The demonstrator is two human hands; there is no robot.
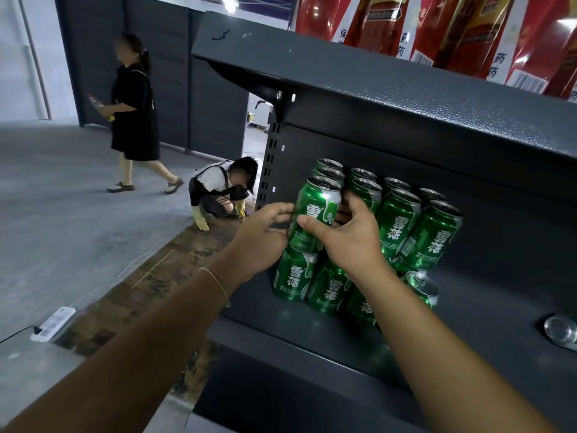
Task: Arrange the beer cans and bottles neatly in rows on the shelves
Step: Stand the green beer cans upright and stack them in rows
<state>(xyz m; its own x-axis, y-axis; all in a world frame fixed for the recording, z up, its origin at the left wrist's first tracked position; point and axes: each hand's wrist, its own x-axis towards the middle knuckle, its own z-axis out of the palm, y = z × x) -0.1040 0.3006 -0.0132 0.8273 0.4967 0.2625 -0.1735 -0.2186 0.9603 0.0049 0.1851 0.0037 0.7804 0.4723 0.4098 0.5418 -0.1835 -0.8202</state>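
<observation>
Across the right half of the scene, a dark grey metal shelf unit (406, 120) is shown, its upper shelf loaded with red packages (468, 32). On the lower shelf (487, 307), green beer cans (402, 223) are seen stacked in two tiers and set in rows running from near to far. At the left end of the upper tier, the nearest can (315, 214) is held from both sides: the left hand (259, 242) is placed against its left side with fingertips touching the wall, and the right hand (349, 232) is curled round its right side, the thumb laid across the label. Each grip is thus closed on this one can, which rests on a lower-tier can (292, 276). Near the right of the stack, a single can (421, 289) is seen lying tipped beside the lower tier. At the far right edge, a clear glass bottle (562, 332) lies on the shelf. On the grey floor (46, 214) at left, one person (132, 114) is seen walking and another (218, 189) crouching; a white power strip (53, 323) lies nearer.
</observation>
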